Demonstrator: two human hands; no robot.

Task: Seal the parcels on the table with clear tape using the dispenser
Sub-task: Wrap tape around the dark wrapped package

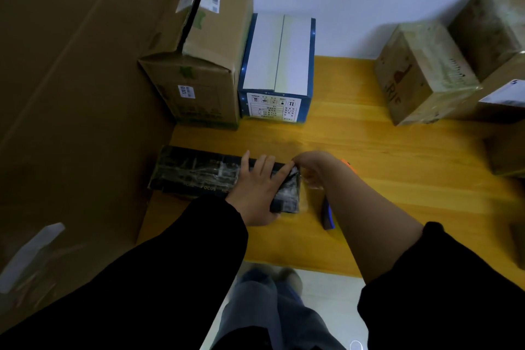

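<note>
Black parcel [193, 173] lies on the worktop [369, 150]. My left hand [255, 193] presses flat on it, fingers straight. My right hand [311, 163] curls at its right end over tape [312, 183]; grip not discernible. Dispenser [328, 217] lies under my right forearm. Boxes [199, 71] stand behind.

Packing room: stacked cartons [199, 45], wooden table [369, 150]
</note>
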